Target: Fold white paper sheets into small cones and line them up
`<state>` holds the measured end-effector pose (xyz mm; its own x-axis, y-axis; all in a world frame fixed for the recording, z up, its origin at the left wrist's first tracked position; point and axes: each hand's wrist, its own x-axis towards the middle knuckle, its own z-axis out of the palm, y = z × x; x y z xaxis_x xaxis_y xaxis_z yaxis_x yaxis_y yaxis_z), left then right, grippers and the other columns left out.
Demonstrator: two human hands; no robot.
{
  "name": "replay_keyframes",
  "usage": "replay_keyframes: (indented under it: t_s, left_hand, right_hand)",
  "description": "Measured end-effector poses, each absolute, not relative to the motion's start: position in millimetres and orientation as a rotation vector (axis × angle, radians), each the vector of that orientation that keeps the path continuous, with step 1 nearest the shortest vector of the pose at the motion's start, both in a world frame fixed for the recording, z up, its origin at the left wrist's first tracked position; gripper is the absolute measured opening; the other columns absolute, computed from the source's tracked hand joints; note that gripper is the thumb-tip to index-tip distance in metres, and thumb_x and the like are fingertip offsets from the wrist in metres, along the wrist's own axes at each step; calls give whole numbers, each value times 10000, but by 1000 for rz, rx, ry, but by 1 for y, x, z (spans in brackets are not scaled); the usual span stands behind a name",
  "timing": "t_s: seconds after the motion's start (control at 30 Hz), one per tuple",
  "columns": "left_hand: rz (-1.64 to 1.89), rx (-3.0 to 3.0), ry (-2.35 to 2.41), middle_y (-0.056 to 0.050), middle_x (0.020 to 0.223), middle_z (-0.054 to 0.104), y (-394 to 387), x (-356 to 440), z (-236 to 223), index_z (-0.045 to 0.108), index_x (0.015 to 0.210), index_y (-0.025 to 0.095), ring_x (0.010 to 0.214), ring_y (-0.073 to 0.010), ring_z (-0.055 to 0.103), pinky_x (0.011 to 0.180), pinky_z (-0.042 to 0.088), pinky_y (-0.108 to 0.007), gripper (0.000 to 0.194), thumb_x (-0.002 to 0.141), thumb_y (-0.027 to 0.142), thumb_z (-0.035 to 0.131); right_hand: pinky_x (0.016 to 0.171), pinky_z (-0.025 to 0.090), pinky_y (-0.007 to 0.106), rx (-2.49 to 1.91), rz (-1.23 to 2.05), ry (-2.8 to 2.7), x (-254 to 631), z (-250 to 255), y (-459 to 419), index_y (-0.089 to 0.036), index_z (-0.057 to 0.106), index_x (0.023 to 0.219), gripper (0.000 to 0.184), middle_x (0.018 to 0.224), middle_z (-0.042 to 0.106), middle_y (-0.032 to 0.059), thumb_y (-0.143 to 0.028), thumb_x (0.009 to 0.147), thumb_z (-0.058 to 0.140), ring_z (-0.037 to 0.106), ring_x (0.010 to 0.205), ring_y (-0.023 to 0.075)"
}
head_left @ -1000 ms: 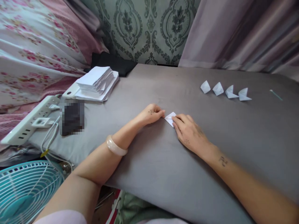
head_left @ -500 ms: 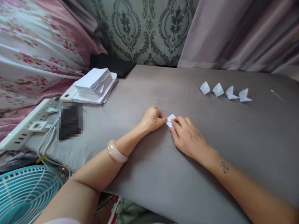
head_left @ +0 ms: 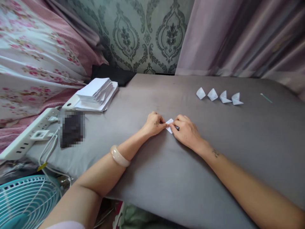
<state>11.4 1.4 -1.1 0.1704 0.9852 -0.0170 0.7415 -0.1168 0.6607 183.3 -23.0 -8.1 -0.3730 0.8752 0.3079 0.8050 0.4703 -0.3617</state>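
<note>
Small folded paper, white, sits on the grey cloth-covered surface, roughly mid-frame, between the left hand and the right hand. Visible part is diamond-like: one corner points away from the person toward the wallpapered wall, opposite corner points back toward the person, slightly right. Visible strip is longest along that far-to-near line; right portion is under the hand, so true long axis can't be told. Paper looks flat, matte, plain white, straight-edged; crease detail too small to read. Left fingers: thumb and forefinger pinching the paper's left corner, other fingers curled in. Right fingers: thumb and forefinger closed on its right side, thumb tip close to the left thumb tip, remaining fingers bent together; a dark patch shows between right thumb and forefinger, can't tell what. Pale bangle on the left forearm. Beyond the right hand, well apart, four folded paper pieces in a row, the two rightmost with raised points, then a thin green stick with a pale tip. Far left: paper stack, white power strip, pixelated dark object; turquoise fan below.
</note>
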Motion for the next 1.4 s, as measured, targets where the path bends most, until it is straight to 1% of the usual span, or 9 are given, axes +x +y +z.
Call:
replay_keyframes:
  t_s: [0.1, 0.2, 0.3, 0.57, 0.73, 0.83, 1.03, 1.2, 1.4]
  left_hand:
    - [600, 1898, 1607, -54, 792, 597, 4, 12, -3, 735, 744, 137, 796, -169, 538, 766, 441, -288, 171, 707, 304, 741]
    - [620, 1890, 1539, -24, 704, 594, 6, 11, -5, 729, 718, 135, 664, -125, 503, 665, 411, -254, 175, 698, 309, 736]
    - [669, 1890, 1489, -19, 719, 601, 4, 10, -5, 719, 705, 134, 631, -102, 477, 604, 378, -227, 192, 684, 325, 732]
    - [835, 1592, 1312, 45, 597, 521, -5, 8, -3, 647, 834, 134, 533, -73, 419, 512, 304, -204, 320, 679, 401, 733]
    - [1053, 1234, 1038, -39, 848, 674, -10, 17, 4, 629, 902, 124, 763, -117, 601, 747, 451, -255, 425, 598, 340, 831]
    - [1051, 1187, 966, -38, 816, 687, -16, 23, 9, 671, 852, 121, 744, -116, 599, 744, 436, -253, 351, 653, 379, 802]
    - [1183, 1159, 997, -12, 720, 665, -18, 25, 11, 687, 794, 124, 672, -100, 563, 691, 419, -234, 310, 665, 389, 783]
    - [1170, 1141, 966, -38, 797, 693, -19, 26, 13, 698, 851, 122, 711, -114, 588, 719, 436, -245, 337, 661, 385, 786]
    - [1140, 1368, 1071, -24, 736, 649, -14, 21, 7, 670, 810, 119, 674, -116, 554, 661, 418, -243, 300, 718, 400, 720]
  right_hand:
    - [783, 472, 343, -1403, 375, -2125, 186, -18, -13, -202, 659, 850, 117, 965, 615, 73, -256, 865, 556, 574, 905, 212]
    - [842, 483, 371, -1414, 444, -2016, 189, -23, -8, -209, 600, 1174, 378, 1182, 590, 103, -253, 799, 620, 562, 1016, 236]
    - [913, 460, 418, -1415, 511, -2027, 191, -23, -7, -230, 529, 1296, 506, 1134, 641, 84, -263, 798, 612, 541, 1069, 255]
    - [813, 488, 365, -1238, 1068, -1673, 194, -11, -5, -193, 672, 1019, 301, 905, 694, 48, -329, 751, 662, 626, 827, 181]
    - [773, 509, 333, -1036, 1435, -1086, 190, 0, -10, -217, 634, 848, 334, 813, 684, 0, -397, 620, 799, 640, 757, 156]
    - [814, 522, 353, -980, 1535, -924, 187, 5, -13, -222, 586, 801, 362, 815, 680, -3, -351, 573, 836, 657, 790, 165]
    - [877, 507, 367, -981, 1548, -970, 185, 4, -16, -218, 580, 809, 335, 837, 696, -1, -311, 592, 818, 673, 853, 171]
    - [931, 474, 369, -967, 1440, -1128, 184, -2, -17, -217, 678, 949, 347, 945, 736, 35, -313, 636, 793, 667, 925, 174]
    - [870, 503, 372, -1067, 1241, -1372, 185, 4, -18, -214, 665, 982, 351, 961, 726, 48, -337, 668, 762, 662, 900, 183]
